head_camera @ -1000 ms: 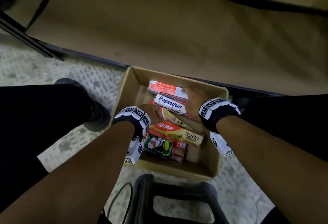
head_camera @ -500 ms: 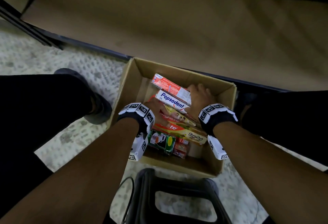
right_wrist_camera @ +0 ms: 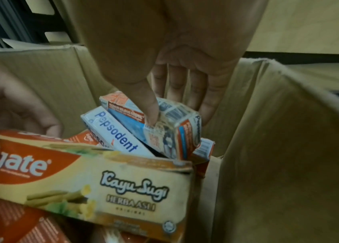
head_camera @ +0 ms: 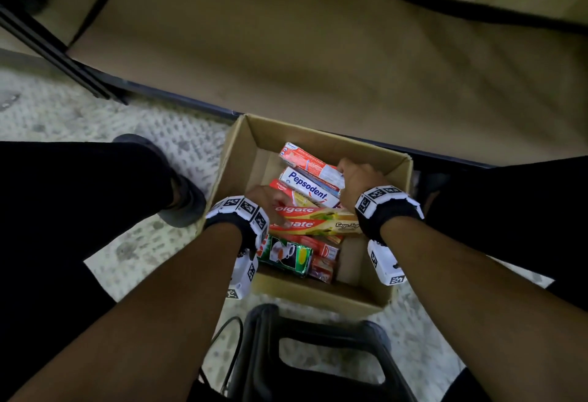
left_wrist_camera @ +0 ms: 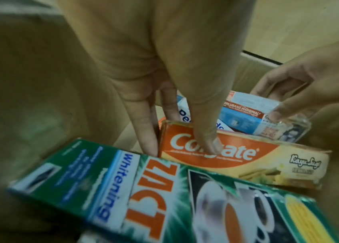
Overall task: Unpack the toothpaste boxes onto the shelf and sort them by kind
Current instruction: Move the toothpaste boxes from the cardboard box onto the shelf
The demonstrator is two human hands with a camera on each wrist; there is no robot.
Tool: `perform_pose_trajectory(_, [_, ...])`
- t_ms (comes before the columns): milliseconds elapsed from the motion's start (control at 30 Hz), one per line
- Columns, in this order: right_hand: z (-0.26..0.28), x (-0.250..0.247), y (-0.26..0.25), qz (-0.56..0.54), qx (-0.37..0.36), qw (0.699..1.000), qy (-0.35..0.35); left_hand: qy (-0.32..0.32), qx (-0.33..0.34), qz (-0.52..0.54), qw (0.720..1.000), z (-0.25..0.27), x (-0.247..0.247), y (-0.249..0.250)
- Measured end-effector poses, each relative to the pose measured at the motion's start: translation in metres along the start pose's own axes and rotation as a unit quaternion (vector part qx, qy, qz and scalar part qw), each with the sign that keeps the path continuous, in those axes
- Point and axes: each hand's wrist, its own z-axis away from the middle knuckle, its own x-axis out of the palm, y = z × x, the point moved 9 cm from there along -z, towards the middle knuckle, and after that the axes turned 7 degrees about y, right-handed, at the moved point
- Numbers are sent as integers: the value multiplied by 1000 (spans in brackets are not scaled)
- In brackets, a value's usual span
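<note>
An open cardboard carton [head_camera: 321, 130] on the floor holds several toothpaste boxes. My left hand [head_camera: 270, 206] reaches in at the left and pinches the left end of the orange Colgate Kayu Sugi box [left_wrist_camera: 247, 157], with the thumb [left_wrist_camera: 206, 141] on its printed face. At the far right of the carton, my right hand [head_camera: 353, 172] pinches the right end of the top red-and-blue Pepsodent box [right_wrist_camera: 170, 126], thumb [right_wrist_camera: 148, 105] on top and fingers behind. A white Pepsodent box [head_camera: 310, 186] lies under it. A green Zact box [head_camera: 286, 253] lies nearest me.
The tan shelf board [head_camera: 318, 51] with a dark front edge runs just beyond the carton. A black stool [head_camera: 318, 354] stands at its near side, with a cable beside it. My left shoe [head_camera: 181, 188] rests on the speckled floor at the left.
My right hand has moved to the right end of the top Pepsodent box and taken hold of it. The left hand has settled on the Colgate box's left end.
</note>
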Motion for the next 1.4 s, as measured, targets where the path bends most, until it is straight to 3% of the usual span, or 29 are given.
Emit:
perform_pose_trajectory(167, [11, -15, 3, 13, 9, 1000, 13, 91, -13, 1, 996, 20, -19, -3])
perform_pose_trajectory(333, [29, -29, 7, 5, 29, 999, 15, 131, -26, -8, 991, 36, -28, -9])
perform_pose_trajectory(600, [55, -27, 20, -74, 84, 994, -7, 159, -149, -19, 976, 49, -36, -42])
perform_pose_trajectory(700, [62, -15, 26, -127, 117, 985, -6, 175, -171, -71, 967, 56, -42, -47])
perform_pose_trajectory(867, [63, 17, 28, -141, 155, 977, -42, 156, -207, -98, 961, 51, -37, -63])
perform_pose_trajectory(1000, [67, 24, 29, -148, 167, 973, -58, 136, -217, -88, 963, -9, -26, -106])
perform_pose_trajectory(1100, [69, 38, 22, -195, 174, 962, -86, 104, -189, -19, 976, 28, -12, -54])
perform_pose_trajectory(1233, [55, 74, 24, -254, 201, 940, -103, 17, -177, -16, 984, 28, 8, -29])
perform_pose_trajectory(1400, [51, 75, 18, -337, 240, 906, -92, 20, -169, -12, 985, 11, 8, -26])
